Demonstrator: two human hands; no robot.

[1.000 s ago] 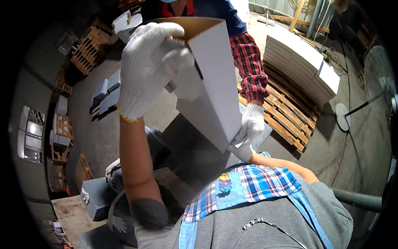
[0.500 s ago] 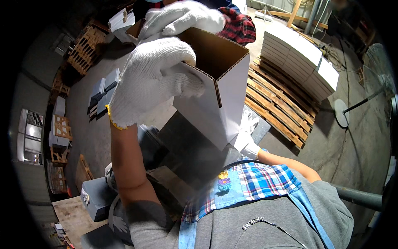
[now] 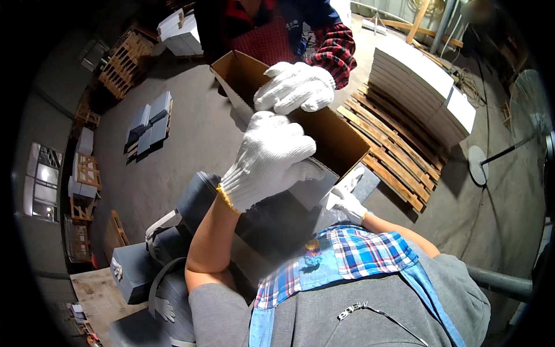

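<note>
A long cardboard box [image 3: 338, 141], white outside and brown inside, is held up before me with its top open. My left hand [image 3: 269, 153], in a white knit glove with a yellow cuff, is closed over the box's near edge. At the near right corner my right hand [image 3: 348, 202], gloved alike, grips the box low down; part of its fingers is hidden. The white-gloved hand [image 3: 296, 87] of a co-worker in a red and black checked sleeve [image 3: 335, 52] reaches across the open top, just beyond my left hand.
Grey boxes [image 3: 130, 266] and dark bundles stand at lower left. A wooden pallet [image 3: 393, 162] bears stacked white boxes [image 3: 416, 87] at right, near a standing fan [image 3: 477, 165]. Grey flat stacks [image 3: 151, 124] lie on the floor at left. A grey pipe [image 3: 500, 281] runs beside me.
The box has come down and tipped, so more of its inside shows. My left hand has moved right and down with it. The co-worker's hand has shifted right and down too.
</note>
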